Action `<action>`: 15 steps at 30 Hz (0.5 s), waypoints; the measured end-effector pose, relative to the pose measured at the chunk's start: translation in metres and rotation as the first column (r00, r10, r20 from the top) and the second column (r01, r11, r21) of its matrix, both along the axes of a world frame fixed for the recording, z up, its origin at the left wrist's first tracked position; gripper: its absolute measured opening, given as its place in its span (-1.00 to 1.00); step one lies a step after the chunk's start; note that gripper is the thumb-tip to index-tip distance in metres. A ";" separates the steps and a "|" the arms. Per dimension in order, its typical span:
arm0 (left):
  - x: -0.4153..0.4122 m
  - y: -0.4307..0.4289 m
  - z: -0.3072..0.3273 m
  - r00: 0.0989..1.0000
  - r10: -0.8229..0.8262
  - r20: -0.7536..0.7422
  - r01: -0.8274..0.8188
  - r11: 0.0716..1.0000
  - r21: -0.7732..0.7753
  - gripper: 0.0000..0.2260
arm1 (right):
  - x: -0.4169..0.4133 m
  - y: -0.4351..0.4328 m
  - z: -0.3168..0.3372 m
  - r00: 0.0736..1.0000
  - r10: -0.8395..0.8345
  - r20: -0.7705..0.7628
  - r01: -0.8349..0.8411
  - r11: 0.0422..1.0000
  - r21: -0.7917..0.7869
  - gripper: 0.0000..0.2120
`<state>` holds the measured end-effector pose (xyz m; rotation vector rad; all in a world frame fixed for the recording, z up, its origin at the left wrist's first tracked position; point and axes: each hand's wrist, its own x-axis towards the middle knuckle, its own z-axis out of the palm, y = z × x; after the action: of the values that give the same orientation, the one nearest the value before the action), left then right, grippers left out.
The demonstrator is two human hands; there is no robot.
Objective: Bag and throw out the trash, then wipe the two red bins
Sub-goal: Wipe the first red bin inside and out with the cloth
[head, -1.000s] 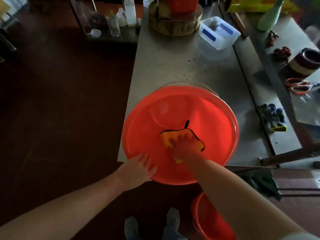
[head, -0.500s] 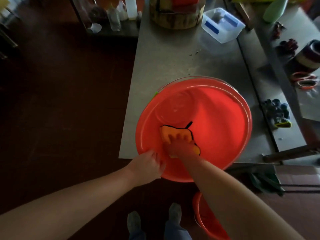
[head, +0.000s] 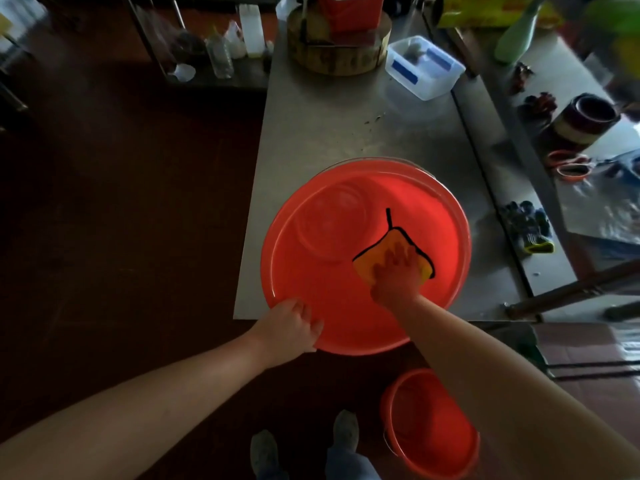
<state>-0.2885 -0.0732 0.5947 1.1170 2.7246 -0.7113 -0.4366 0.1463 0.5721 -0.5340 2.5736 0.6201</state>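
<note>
A large red bin point(head: 443, 216) stands on the near end of a steel table point(head: 329, 126), its rim hanging over the front edge. My right hand point(head: 396, 275) reaches inside it and presses a yellow cloth with black trim point(head: 367, 263) flat against the inner wall, fingers spread. My left hand point(head: 291, 323) grips the bin's near-left rim, fingers curled over the edge. A second, smaller red bin point(head: 433, 427) sits on the floor below my right forearm, partly hidden by it.
At the table's far end are a round wooden block point(head: 339, 53) and a clear plastic box point(head: 424, 65). Gloves point(head: 526, 226), orange scissors point(head: 568, 164) and a tape roll point(head: 585, 119) lie on the right-hand counter. Dark floor spreads to the left; my feet point(head: 304, 448) are below.
My right hand has slid the cloth from the bin's near-left wall rightward. My left hand shifted along the near rim and keeps hold of it.
</note>
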 end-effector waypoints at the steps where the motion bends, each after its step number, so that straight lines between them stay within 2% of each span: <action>1: 0.002 -0.001 0.001 1.000 0.013 -0.003 -0.013 1.000 0.000 -0.42 | 0.008 -0.002 -0.002 0.999 -0.037 0.012 0.037 0.999 -0.017 -0.42; 5: 0.011 -0.008 -0.001 0.999 0.027 -0.026 -0.027 1.000 -0.009 -0.43 | 0.053 -0.020 -0.018 0.975 -0.176 0.135 0.193 0.973 -0.127 -0.40; 8: 0.012 -0.015 0.001 1.000 0.005 -0.014 -0.005 1.000 -0.029 -0.44 | 0.087 -0.034 -0.027 0.955 -0.209 0.211 0.258 0.936 -0.238 -0.39; 12: 0.009 -0.028 0.006 0.999 -0.043 0.007 0.043 0.995 -0.086 -0.49 | 0.103 -0.028 -0.028 0.959 -0.150 0.241 0.212 0.943 -0.256 -0.36; 15: 0.010 -0.030 0.004 0.998 -0.063 -0.006 0.063 0.996 -0.070 -0.48 | 0.085 -0.004 -0.018 0.990 -0.064 0.126 0.083 0.985 -0.153 -0.39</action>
<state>-0.2787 -0.1028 0.5984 1.1918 2.6595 -0.8154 -0.3512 0.1423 0.5541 -0.5089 2.5275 0.3489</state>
